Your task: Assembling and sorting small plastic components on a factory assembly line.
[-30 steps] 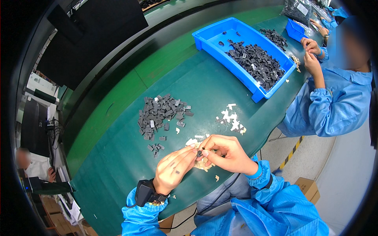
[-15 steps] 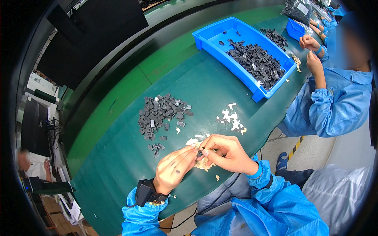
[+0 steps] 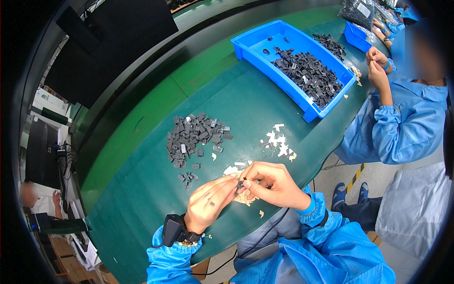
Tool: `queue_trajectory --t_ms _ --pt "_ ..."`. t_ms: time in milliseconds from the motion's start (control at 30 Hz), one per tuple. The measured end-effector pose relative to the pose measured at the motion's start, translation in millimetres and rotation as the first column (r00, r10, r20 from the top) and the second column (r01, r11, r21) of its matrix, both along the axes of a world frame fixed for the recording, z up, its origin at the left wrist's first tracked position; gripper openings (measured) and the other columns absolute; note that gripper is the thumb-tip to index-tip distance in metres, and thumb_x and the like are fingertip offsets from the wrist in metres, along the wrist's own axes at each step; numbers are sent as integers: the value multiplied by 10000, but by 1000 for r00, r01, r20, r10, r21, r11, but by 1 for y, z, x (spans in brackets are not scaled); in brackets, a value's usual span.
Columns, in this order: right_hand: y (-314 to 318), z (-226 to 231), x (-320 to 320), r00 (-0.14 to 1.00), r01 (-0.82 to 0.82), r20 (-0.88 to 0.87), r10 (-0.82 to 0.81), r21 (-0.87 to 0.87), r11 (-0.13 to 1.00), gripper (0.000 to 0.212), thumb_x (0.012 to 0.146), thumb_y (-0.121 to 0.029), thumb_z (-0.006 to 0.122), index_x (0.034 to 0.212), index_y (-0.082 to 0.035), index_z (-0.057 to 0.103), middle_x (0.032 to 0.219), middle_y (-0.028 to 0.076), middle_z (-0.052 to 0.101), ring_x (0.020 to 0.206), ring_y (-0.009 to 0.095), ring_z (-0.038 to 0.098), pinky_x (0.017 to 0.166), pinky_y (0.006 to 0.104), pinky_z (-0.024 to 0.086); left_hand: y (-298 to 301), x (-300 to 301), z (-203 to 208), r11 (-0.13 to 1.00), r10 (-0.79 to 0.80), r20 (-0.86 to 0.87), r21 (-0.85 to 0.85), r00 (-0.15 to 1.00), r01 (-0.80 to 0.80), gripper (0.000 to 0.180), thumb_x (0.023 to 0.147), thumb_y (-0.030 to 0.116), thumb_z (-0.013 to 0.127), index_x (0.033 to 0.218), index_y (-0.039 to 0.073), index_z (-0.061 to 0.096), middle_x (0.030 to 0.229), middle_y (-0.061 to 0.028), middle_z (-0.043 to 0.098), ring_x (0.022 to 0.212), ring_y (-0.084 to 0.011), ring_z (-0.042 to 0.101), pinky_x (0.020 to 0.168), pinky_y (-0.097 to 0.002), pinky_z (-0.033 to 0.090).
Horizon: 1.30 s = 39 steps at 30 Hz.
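Observation:
A small dark plastic part (image 3: 240,184) is pinched between the fingertips of both hands, close above the near edge of the table. My left hand (image 3: 208,201) grips it from the left, its fingers pressed together. From the right, my right hand (image 3: 274,184) holds it between thumb and forefinger. Most of the part is covered by the fingers. Under the hands lies a pile of cream-coloured scraps (image 3: 246,198). White strips (image 3: 231,170) lie just beyond the fingertips. Further off to the left sits a heap of dark grey plastic parts (image 3: 189,137).
A blue bin (image 3: 269,66) with many dark parts stands at the far right. More white strips (image 3: 281,144) lie on the green table (image 3: 142,189) right of the heap. A co-worker in blue (image 3: 402,123) sits at the right, hands together. A black cable (image 3: 265,236) crosses my lap.
My hands have hardly moved and still hold the small part. The co-worker's hands have come together. Beyond my right arm, a person's legs and pale garment have shifted.

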State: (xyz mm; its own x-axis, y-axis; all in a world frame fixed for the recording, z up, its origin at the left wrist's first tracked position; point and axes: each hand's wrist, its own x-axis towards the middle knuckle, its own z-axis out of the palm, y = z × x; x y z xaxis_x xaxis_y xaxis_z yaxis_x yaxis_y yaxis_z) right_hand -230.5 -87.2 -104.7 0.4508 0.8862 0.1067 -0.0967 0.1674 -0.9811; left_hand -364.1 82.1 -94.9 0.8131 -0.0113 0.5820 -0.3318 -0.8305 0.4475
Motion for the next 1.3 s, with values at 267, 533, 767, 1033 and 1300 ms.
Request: queue_trajectory --t_ms 267,533,767,1033,1300 --pt "0 0 0 1000 2 19 -2 -9 1000 33 944 13 593 939 45 601 1025 106 652 926 165 701 718 293 640 -2 0 0 1000 16 -17 -26 1000 -16 285 748 -83 765 1019 -31 694 1015 -170 746 971 -308 741 810 -364 600" --pt "-1 -3 -1 996 -28 -84 31 39 999 50 941 0 636 943 46 615 1011 107 666 906 157 699 713 278 630 3 -3 9 985 -80 29 154 996 75 295 737 -47 785 1014 -70 685 1019 -179 721 1003 -312 721 795 -369 616" --pt "-4 -1 3 935 -149 -317 157 50 988 89 958 -49 666 977 33 635 995 95 696 870 151 705 629 251 589 5 -9 25 907 -184 68 397 981 143 277 748 -13 734 1013 -80 686 1015 -190 710 1017 -322 709 805 -365 612" --pt "-6 15 18 837 -406 -428 340 -71 911 156 926 -64 700 1058 8 662 943 71 703 755 101 685 487 184 472 0 -13 39 853 -265 92 487 960 189 294 734 -12 717 1025 -49 692 1030 -149 720 1031 -304 712 785 -337 593" --pt "-13 -3 18 778 -484 -392 490 124 867 184 838 34 760 1011 51 699 969 124 668 669 112 660 427 179 416 -14 -13 15 985 -164 133 -37 977 170 444 634 -40 837 1060 57 751 1043 -49 672 959 -232 736 710 -299 613"
